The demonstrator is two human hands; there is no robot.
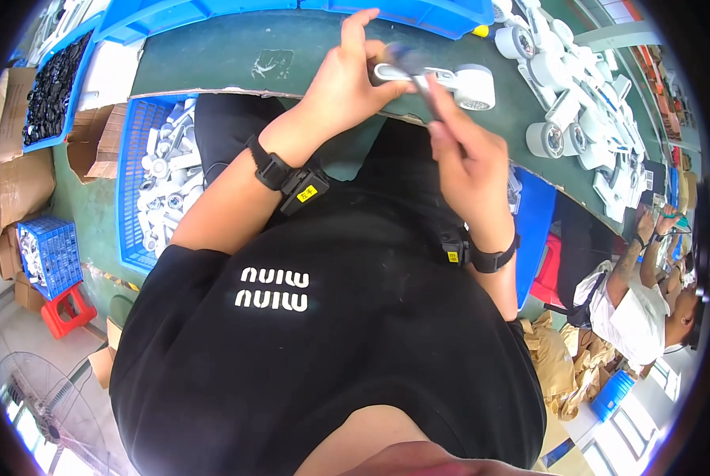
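Holding a white plastic part point(450, 79) over the bench's point(212, 63) near edge, left hand point(343, 87) clamped on its handle; right hand point(462, 155) pinches a thin tool point(418, 79) against it. Likely mid-assembly; next needs steady alignment.

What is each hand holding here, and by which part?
Left hand grips the white handheld fan by its handle end. Right hand pinches a thin dark tool by its lower end.

White plastic part point(450, 82): flat handle ending in a round, perforated head. Lies level above the tabletop point(212, 63) edge, handle in my left hand point(347, 87), head pointing right.
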